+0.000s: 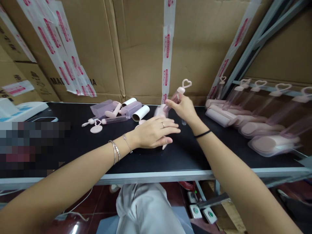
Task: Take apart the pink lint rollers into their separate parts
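Observation:
In the head view my right hand (184, 109) is closed around the translucent pink handle (173, 98) of a lint roller. A pale pink heart-shaped loop (187, 83) tops that handle, which leans to the right. The roller's lower end (161, 111) is blurred and partly hidden behind my left hand. My left hand (157, 132) lies palm down over the black bench, fingers stretched out and thumb apart. A small pale part shows under its thumb; what it belongs to is hidden.
White paper rolls (141, 113), translucent covers (103, 108), a loose handle (114, 120) and a pink disc (96, 129) lie to the left. Several lint rollers (263, 143) stand in a row at right. Cardboard boxes (141, 48) wall the back; a metal edge (156, 177) runs along the front.

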Tool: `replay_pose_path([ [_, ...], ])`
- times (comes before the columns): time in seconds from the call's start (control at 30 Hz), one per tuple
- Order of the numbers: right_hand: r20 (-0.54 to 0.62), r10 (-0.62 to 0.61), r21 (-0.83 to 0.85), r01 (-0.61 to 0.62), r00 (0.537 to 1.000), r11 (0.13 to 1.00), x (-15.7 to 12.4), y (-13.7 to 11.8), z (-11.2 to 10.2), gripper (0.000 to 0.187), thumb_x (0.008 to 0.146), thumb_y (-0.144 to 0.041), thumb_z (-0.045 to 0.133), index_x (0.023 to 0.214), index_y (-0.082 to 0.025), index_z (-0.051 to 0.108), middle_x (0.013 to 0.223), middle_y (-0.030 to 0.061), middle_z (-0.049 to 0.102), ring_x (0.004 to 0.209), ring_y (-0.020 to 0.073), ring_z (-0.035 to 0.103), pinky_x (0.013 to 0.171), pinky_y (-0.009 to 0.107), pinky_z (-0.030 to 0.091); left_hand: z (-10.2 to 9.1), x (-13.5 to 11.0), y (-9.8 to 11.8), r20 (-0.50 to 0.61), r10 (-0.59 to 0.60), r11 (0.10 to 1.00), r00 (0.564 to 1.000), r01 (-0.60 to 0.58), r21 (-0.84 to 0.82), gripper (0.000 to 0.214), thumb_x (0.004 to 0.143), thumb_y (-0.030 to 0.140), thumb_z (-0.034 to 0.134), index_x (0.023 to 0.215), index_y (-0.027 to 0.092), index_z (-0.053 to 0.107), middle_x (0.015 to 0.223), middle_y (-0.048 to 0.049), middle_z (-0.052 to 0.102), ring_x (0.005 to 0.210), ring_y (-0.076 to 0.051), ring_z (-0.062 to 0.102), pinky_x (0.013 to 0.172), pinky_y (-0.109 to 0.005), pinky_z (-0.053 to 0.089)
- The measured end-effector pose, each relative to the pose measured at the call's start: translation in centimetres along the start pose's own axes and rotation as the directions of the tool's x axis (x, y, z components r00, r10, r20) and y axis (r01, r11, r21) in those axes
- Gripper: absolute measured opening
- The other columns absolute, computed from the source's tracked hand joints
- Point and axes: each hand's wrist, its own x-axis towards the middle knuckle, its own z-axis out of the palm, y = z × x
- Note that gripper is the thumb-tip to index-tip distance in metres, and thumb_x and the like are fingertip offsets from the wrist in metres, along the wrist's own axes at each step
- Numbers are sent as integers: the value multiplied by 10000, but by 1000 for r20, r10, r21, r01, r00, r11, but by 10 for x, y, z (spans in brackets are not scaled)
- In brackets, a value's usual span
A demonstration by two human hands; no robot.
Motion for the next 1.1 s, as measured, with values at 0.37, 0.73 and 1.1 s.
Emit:
replay_pose_path([
  [0.37, -327, 204, 17, -210, 923, 978, 20, 53, -20, 276, 772, -428, 675, 693, -190, 561, 698, 52, 619, 713, 215, 580, 797, 391, 460, -8, -20, -35, 272, -219, 965, 937, 167, 203, 223, 939, 230, 486, 1070, 218, 667, 1212, -39, 676, 1159, -202, 584, 973, -357, 394],
  [0.73, 201, 373, 480, -423, 906, 769, 5, 34, 28, 321, 787, -438, 720, 698, -165, 577, 471, -34, 527, 309, 35, 273, 303, 199, 208, -2, -45, -75, 46, -520, 673, 853, 377, 636, 395, 893, 65, 389, 1188, 168, 631, 1363, -153, 557, 1240, -371, 494, 950, -553, 386],
  [1.1, 81, 358, 671, -316, 930, 670, 1, 11, 4, 252, 809, -283, 711, 705, -188, 502, 527, -70, 573, 277, 11, 240, 262, 183, 158, -9, -21, -35, -112, -371, 908, 922, 385, 167, 747, 886, 529, 538, 1467, 137, 282, 1530, -200, 356, 1413, -308, 355, 1124, -464, 347],
])
